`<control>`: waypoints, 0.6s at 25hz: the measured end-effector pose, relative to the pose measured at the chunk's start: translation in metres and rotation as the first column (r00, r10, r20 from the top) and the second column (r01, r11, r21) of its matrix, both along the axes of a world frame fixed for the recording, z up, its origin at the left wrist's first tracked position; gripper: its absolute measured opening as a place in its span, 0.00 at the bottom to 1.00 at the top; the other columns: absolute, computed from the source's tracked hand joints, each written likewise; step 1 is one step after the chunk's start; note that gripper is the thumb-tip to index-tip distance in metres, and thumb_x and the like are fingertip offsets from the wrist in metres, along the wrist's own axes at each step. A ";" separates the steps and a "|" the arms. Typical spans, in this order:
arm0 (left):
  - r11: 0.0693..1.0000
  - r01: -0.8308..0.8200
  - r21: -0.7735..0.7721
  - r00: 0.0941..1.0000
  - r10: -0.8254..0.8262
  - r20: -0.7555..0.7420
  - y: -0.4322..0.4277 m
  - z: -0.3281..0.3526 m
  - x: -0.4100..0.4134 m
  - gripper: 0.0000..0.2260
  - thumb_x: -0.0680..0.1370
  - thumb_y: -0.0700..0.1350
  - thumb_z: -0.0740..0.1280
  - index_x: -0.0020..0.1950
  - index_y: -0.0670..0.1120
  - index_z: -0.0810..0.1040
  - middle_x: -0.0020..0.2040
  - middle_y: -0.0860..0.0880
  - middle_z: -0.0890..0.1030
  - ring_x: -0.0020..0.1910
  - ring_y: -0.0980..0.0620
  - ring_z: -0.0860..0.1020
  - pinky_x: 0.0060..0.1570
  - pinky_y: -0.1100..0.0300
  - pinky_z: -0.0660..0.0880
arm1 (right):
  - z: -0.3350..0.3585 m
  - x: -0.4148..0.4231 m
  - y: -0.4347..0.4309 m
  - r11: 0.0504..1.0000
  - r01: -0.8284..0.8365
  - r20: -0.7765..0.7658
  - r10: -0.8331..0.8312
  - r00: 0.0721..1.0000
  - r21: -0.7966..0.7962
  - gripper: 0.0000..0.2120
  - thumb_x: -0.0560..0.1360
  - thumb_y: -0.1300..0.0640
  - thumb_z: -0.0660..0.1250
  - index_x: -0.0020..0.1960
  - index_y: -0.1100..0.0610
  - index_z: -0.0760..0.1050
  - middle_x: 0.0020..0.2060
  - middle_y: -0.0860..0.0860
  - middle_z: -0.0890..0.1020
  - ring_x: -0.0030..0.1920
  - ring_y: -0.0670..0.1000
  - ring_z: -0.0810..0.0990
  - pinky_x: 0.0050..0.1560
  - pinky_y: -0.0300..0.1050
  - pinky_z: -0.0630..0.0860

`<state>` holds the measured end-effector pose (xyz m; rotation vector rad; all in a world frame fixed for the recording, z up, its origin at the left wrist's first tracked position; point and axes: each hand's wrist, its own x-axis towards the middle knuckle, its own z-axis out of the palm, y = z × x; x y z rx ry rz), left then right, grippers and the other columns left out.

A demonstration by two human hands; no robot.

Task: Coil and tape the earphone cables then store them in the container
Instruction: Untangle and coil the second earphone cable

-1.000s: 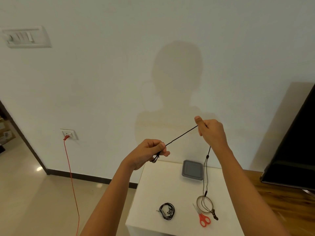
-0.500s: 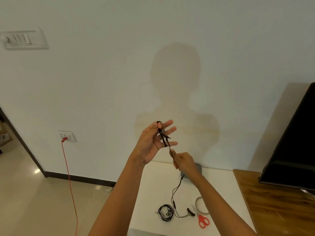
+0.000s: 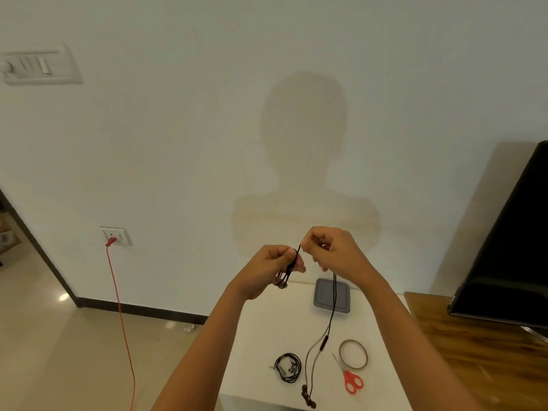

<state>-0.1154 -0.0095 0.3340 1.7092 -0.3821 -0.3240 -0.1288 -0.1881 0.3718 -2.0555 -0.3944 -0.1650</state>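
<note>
Both hands are raised above the white table (image 3: 258,336). My left hand (image 3: 274,266) grips a small bundle of loops of a black earphone cable (image 3: 332,304). My right hand (image 3: 332,250) pinches the same cable just to the right, and the rest hangs down from it to the table, with the earbuds (image 3: 308,398) near the front edge. A second black earphone (image 3: 288,367) lies coiled on the table. A grey lidded container (image 3: 332,295) sits at the table's back. A tape roll (image 3: 353,353) and red-handled scissors (image 3: 351,379) lie at the front right.
A red cord (image 3: 120,315) hangs from a wall socket down to the floor on the left. A black screen (image 3: 510,247) stands on a wooden surface (image 3: 474,351) right of the table. A white wall is close behind the table.
My left hand closed its spread fingers round the wound loops and dropped lower. My right hand rose from below the left hand to beside it, drawing the cable up; the earbuds slid toward the table's front edge.
</note>
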 end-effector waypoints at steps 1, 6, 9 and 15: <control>0.999 0.036 -0.031 0.998 -0.038 -0.049 -0.001 0.001 -0.003 0.14 0.83 0.47 0.58 0.44 0.44 0.80 0.43 0.46 0.83 0.54 0.43 0.81 0.45 0.43 0.76 | 0.002 0.005 -0.002 0.999 0.026 0.015 -0.027 1.000 0.026 0.06 0.75 0.58 0.69 0.40 0.55 0.81 0.30 0.50 0.80 0.25 0.46 0.73 0.27 0.38 0.73; 0.890 0.113 -0.442 0.954 -0.222 -0.203 -0.004 0.018 -0.012 0.13 0.83 0.42 0.56 0.41 0.41 0.74 0.45 0.42 0.82 0.59 0.37 0.79 0.44 0.34 0.78 | -0.027 0.024 0.001 0.923 0.070 -0.178 -0.002 0.984 0.379 0.06 0.75 0.58 0.69 0.41 0.58 0.82 0.29 0.51 0.78 0.24 0.48 0.68 0.25 0.37 0.65; 0.793 0.013 -0.608 0.970 -0.158 -0.184 -0.006 0.024 -0.007 0.12 0.81 0.44 0.57 0.40 0.42 0.73 0.57 0.38 0.81 0.60 0.37 0.79 0.44 0.29 0.76 | -0.058 0.010 0.015 0.900 0.063 -0.360 0.108 0.927 0.432 0.15 0.79 0.54 0.62 0.40 0.60 0.81 0.28 0.54 0.77 0.24 0.48 0.68 0.27 0.39 0.65; 0.896 -0.172 -0.410 0.983 0.185 -0.007 0.003 0.006 0.014 0.11 0.81 0.47 0.59 0.44 0.43 0.76 0.60 0.48 0.81 0.63 0.47 0.77 0.51 0.40 0.76 | -0.063 -0.009 0.015 0.970 0.011 -0.449 0.104 0.888 0.245 0.19 0.80 0.50 0.60 0.42 0.61 0.81 0.31 0.55 0.83 0.29 0.51 0.80 0.30 0.39 0.74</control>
